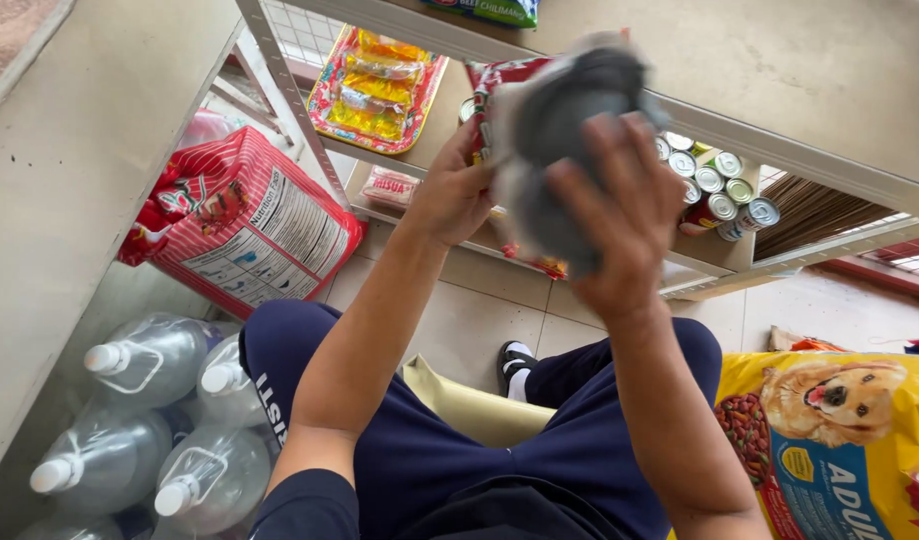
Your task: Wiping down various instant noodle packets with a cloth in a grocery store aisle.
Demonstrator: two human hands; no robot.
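1. Hands raised in front of the metal shelf (330,170); both meet at a grey cloth (570,110) and a red packet (495,85) held up at the shelf's front edge.
2. Right hand (625,215): fingers (605,150) spread and pressed over the grey cloth, closed onto it from the near side.
3. Left hand (455,195): fingers wrapped round the left side of the red packet, behind the cloth. Grip closed; how much of the packet it covers cannot be told, since the cloth hides most of it.
4. Handling judgement, cloth: soft, limp, light; it bunches under the palm and gives no firm edge. Best held in a full-hand bunch, as now.
5. Handling judgement, packet: looks like thin glossy film, so light, crinkly and somewhat slippery. Hold by its side edge or seam, not the flat face.
6. Shelf surroundings: yellow-and-red snack packs (378,88) at the back left of the shelf; a cluster of tins (720,185) near its right end.
7. Floor: large red-and-white sack (245,225) leaning at the left, clear water bottles (145,360) below it, yellow dog-food bag (830,440) at the right.
8. Person crouches in dark blue shorts (430,450).
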